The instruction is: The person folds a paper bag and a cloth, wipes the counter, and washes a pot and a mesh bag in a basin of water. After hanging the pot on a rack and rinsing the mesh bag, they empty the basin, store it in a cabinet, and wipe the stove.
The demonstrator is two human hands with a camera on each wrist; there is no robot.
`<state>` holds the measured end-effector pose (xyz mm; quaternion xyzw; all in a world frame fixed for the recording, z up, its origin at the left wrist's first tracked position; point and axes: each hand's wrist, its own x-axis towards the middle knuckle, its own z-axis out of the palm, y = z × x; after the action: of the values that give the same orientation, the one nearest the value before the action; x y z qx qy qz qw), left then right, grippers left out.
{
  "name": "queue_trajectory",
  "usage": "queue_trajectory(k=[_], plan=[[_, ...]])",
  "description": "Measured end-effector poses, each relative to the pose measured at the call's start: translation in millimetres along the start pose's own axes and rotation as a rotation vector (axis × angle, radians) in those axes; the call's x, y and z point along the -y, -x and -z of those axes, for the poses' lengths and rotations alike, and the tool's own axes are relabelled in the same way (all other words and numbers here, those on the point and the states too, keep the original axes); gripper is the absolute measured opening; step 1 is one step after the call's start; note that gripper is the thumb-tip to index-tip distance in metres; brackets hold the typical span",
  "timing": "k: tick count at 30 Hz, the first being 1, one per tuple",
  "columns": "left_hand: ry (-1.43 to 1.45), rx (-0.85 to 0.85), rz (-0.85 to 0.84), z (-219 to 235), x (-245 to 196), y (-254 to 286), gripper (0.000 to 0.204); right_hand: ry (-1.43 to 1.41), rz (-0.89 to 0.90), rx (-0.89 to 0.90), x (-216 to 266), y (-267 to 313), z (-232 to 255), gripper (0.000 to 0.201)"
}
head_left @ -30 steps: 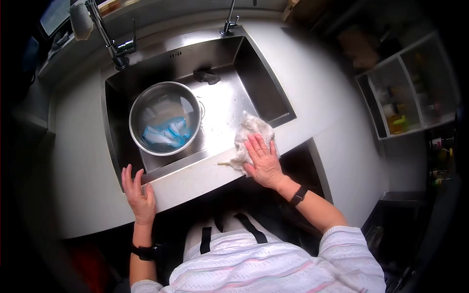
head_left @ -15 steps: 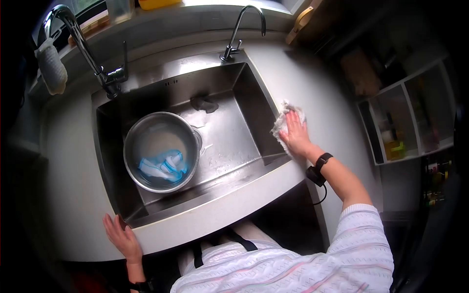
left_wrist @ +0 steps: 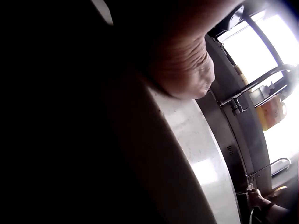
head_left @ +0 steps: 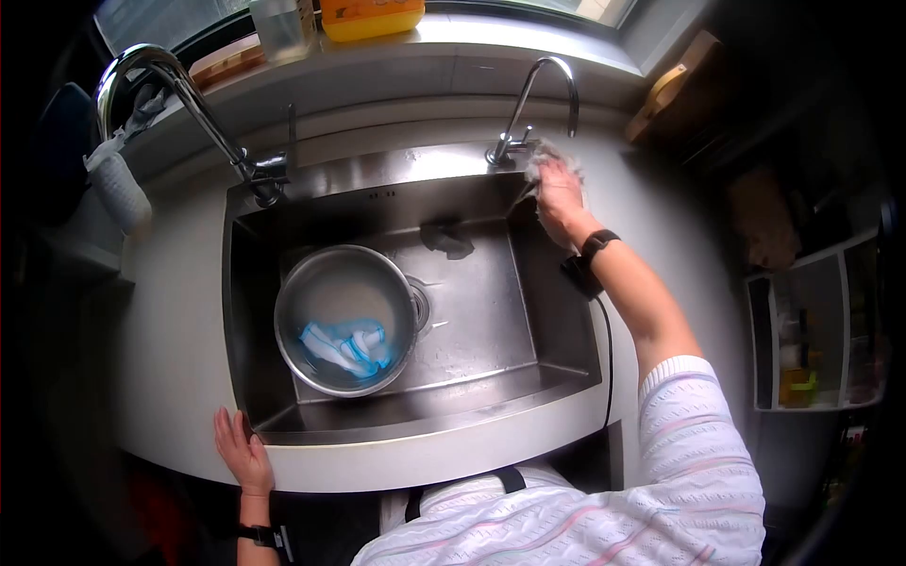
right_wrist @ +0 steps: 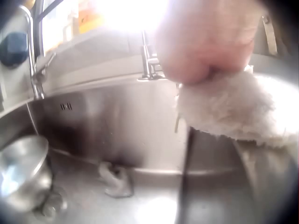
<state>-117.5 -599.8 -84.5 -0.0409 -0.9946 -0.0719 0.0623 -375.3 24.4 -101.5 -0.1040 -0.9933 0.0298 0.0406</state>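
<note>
My right hand [head_left: 561, 200] lies over a fluffy white cloth [right_wrist: 229, 105] at the back right corner of the steel sink [head_left: 481, 377], close to the small tap [head_left: 514, 141]. Its fingers look extended along the cloth and hide part of it. At the sink's front left corner, my left hand [head_left: 245, 459] rests on the white counter edge with straight fingers, holding nothing. Inside the sink stands a round metal basin [head_left: 286, 363] of water, with a white and blue cloth [head_left: 349, 349] in it. The left wrist view shows mostly the heel of that hand.
A crumpled dark cloth [head_left: 446, 241] lies on the sink floor. The large tap [head_left: 203, 108] rises at the back left, a mesh bag [head_left: 120, 191] hanging from it. On the sill are a yellow-orange container [head_left: 373, 19] and a clear one [head_left: 281, 30]. Shelves [head_left: 816, 330] stand right.
My right hand has slid the white cloth from the front counter edge, along the sink's right side, to the back right corner. The left hand stays by the front left corner; the view has shifted.
</note>
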Motion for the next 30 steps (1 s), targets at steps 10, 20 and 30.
queue_trajectory(k=[10,20,30], plan=[[0.005,-0.018,-0.001,4,-2,-4,0.053,-0.538,0.117,-0.401,149,-27,-18,0.033],[0.032,0.006,0.050,10,-7,-8,0.053,-0.254,0.588,-0.307,351,-29,-50,0.040],[0.061,0.009,0.035,11,-5,-9,0.052,-0.232,0.840,-0.310,274,-17,-34,0.045]])
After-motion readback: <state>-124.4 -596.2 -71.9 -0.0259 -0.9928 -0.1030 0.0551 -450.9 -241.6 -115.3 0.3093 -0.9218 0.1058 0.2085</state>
